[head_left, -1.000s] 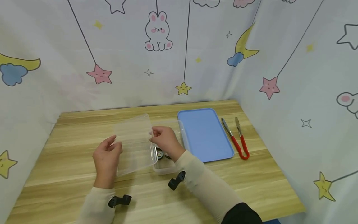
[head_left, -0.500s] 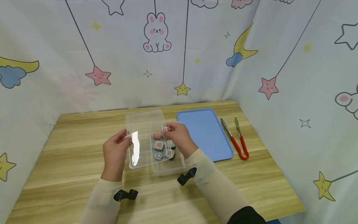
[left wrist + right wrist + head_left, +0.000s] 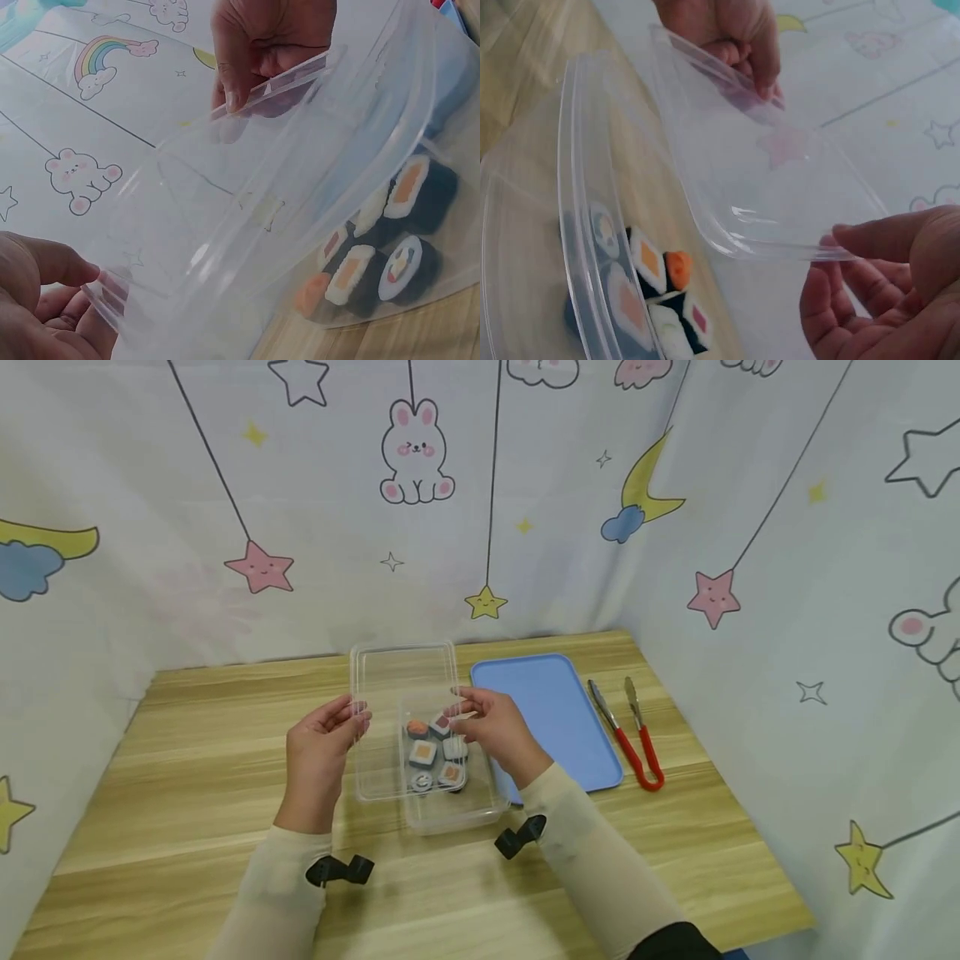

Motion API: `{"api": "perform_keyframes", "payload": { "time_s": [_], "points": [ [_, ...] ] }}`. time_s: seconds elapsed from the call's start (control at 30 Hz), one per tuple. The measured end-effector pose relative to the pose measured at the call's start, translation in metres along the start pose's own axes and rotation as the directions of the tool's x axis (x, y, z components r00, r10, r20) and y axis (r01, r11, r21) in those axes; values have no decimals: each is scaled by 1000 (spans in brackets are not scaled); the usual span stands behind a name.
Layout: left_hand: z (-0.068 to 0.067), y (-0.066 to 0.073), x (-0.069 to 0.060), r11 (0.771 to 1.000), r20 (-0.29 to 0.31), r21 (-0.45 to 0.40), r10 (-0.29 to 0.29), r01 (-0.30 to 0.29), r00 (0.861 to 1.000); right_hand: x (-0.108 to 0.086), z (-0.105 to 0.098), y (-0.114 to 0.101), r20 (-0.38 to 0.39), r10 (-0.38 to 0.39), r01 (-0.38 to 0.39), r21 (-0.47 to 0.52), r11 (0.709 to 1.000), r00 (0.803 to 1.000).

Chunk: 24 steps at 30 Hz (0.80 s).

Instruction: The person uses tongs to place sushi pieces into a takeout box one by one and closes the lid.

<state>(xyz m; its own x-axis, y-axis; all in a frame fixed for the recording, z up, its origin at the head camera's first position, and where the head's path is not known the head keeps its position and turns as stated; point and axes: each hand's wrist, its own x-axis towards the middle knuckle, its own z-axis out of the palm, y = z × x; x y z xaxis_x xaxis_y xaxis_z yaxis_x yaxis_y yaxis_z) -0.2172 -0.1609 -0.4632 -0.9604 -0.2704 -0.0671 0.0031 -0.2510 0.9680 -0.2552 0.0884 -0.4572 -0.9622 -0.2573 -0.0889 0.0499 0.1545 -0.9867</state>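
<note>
A clear plastic lid [image 3: 390, 677] is held up by both hands over the left part of a clear plastic box [image 3: 457, 820]. My left hand [image 3: 317, 760] pinches the lid's left edge between thumb and fingers. On the opposite edge, my right hand [image 3: 501, 731] has a similar pinch, seen closely in the right wrist view [image 3: 900, 277]. Several sushi pieces [image 3: 422, 753] sit in the box, showing through the lid. In the left wrist view, the tilted lid [image 3: 225, 225] stands apart from the box and its dark-wrapped sushi [image 3: 424, 195].
Right of the box lies a blue tray [image 3: 532, 702], close to or touching it. Tongs with red handles [image 3: 651, 760] rest beyond the tray. A white patterned curtain [image 3: 330, 510] borders the back and side of the wooden table [image 3: 210, 735].
Both hands have moved rightward with the lid, bringing it partly over the box. The lid now lies straighter in the head view, and more sushi pieces have come into sight.
</note>
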Motion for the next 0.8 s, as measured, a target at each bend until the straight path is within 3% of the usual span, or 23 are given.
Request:
{"api": "perform_keyframes", "payload": {
  "time_s": [0.27, 0.47, 0.63, 0.8],
  "points": [
    [5, 4, -3, 998, 51, 58, 25, -28, 998, -3, -5, -3, -126, -96, 100, 26, 995, 987],
    [8, 5, -7, 990, 73, 117, 76, -85, 994, -4, -11, -4, -159, -140, 153, 73, 986, 977],
    [11, 6, -8, 984, 92, 84, 147, -154, 985, -4, -14, -4, -172, -188, 207, 100, 973, 967],
    [13, 7, -8, 970, 121, 26, 236, -241, 964, -7, -18, -7, -174, -252, 267, 73, 961, 952]
  ]
}}
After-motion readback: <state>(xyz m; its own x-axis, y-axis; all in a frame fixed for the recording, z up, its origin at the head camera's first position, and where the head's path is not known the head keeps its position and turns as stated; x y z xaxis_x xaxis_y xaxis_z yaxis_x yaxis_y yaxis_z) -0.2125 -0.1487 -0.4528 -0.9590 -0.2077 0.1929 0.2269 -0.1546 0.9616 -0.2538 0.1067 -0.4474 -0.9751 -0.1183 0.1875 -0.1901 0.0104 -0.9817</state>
